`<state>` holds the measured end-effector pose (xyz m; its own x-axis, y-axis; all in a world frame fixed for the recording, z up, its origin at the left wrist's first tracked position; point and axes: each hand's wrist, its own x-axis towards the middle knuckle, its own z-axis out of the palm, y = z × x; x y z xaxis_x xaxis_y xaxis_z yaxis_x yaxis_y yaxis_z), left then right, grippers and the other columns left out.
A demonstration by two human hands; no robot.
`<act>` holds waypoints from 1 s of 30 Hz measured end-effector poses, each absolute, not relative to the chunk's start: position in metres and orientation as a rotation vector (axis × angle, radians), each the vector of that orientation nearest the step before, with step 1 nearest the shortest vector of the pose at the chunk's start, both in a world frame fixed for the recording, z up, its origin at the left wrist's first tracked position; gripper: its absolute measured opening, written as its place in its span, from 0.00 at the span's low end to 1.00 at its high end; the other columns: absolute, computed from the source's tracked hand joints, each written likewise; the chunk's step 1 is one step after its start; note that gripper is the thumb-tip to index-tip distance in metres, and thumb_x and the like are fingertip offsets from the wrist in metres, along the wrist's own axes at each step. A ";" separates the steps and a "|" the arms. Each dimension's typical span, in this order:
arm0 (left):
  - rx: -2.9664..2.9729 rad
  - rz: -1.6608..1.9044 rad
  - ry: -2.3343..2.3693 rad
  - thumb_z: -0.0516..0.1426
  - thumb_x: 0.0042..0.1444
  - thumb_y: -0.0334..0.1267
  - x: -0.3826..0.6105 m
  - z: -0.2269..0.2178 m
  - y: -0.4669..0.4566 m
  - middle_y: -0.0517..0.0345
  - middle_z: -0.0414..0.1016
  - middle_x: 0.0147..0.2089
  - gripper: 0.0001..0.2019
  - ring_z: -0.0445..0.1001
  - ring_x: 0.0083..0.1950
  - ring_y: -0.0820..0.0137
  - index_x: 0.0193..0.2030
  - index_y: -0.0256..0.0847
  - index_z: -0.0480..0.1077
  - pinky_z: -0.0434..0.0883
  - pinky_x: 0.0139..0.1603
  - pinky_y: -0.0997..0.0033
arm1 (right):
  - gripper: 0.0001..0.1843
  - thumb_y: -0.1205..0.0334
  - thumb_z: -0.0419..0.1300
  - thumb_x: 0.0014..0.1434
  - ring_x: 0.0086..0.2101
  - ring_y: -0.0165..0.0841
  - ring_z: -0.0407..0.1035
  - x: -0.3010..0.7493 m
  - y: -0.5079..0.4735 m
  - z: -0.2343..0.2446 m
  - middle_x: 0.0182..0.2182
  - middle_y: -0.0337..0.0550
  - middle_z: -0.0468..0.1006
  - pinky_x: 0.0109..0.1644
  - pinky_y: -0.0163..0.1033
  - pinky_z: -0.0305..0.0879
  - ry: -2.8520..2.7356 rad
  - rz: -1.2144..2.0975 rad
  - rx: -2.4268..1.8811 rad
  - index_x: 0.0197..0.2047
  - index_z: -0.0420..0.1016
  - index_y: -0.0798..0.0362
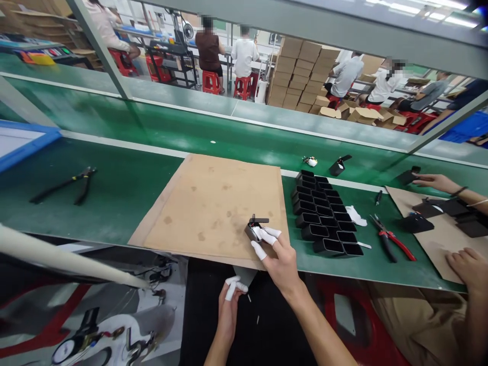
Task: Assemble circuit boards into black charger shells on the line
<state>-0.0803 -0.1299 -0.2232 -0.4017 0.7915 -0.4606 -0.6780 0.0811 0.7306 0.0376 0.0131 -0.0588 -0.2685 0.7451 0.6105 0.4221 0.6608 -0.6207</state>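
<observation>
My right hand [277,256], with white finger cots on the fingertips, is closed on a small black plastic part [254,229] with wires, holding it on the brown cardboard sheet [213,203] near its front edge. My left hand [230,305] hangs below the table edge over my lap, its cotted fingers curled; whether anything is in them I cannot make out. Just right of my right hand stand several black open housings [324,218] in rows on the green belt.
Black pliers [68,184] lie on the belt at the left. Red-handled cutters [392,241] lie right of the housings. A co-worker's hands [438,182] rest at a second cardboard sheet on the right. Stacked cartons and seated people are behind.
</observation>
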 end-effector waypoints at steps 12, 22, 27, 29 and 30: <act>0.163 1.588 1.167 0.71 0.53 0.54 -0.081 -0.233 -0.132 0.50 0.82 0.36 0.24 0.80 0.40 0.60 0.47 0.36 0.79 0.75 0.49 0.59 | 0.24 0.61 0.62 0.72 0.58 0.44 0.77 0.034 0.013 -0.057 0.61 0.54 0.76 0.61 0.50 0.80 -2.012 0.510 -1.055 0.69 0.71 0.45; 0.169 1.594 1.175 0.71 0.54 0.56 -0.081 -0.231 -0.132 0.51 0.82 0.35 0.24 0.80 0.40 0.60 0.46 0.36 0.80 0.75 0.47 0.60 | 0.27 0.61 0.61 0.73 0.58 0.44 0.78 0.033 0.012 -0.060 0.64 0.53 0.75 0.60 0.50 0.80 -2.042 0.451 -1.065 0.73 0.68 0.43; 0.178 1.599 1.160 0.70 0.54 0.55 -0.081 -0.234 -0.133 0.50 0.82 0.36 0.24 0.80 0.40 0.60 0.46 0.36 0.79 0.75 0.47 0.60 | 0.26 0.63 0.59 0.74 0.58 0.43 0.77 0.032 0.010 -0.061 0.61 0.51 0.77 0.62 0.50 0.78 -2.081 0.427 -1.026 0.73 0.69 0.40; 0.175 1.599 1.157 0.71 0.54 0.54 -0.081 -0.235 -0.133 0.51 0.82 0.36 0.23 0.80 0.40 0.61 0.47 0.37 0.79 0.75 0.47 0.60 | 0.24 0.64 0.60 0.74 0.59 0.43 0.76 0.032 0.012 -0.062 0.60 0.51 0.78 0.63 0.50 0.77 -2.047 0.496 -1.006 0.70 0.73 0.41; 0.173 1.598 1.157 0.71 0.54 0.53 -0.081 -0.234 -0.133 0.51 0.82 0.36 0.23 0.80 0.39 0.61 0.47 0.37 0.79 0.75 0.47 0.60 | 0.23 0.63 0.61 0.73 0.58 0.42 0.77 0.032 0.013 -0.061 0.59 0.50 0.79 0.63 0.50 0.77 -1.995 0.575 -1.003 0.69 0.75 0.41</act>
<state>-0.0810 -0.1326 -0.2342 -0.3877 0.8116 -0.4369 -0.6687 0.0786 0.7394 0.0323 0.0132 -0.0613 -0.3544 0.8138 0.4605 0.4437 0.5799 -0.6833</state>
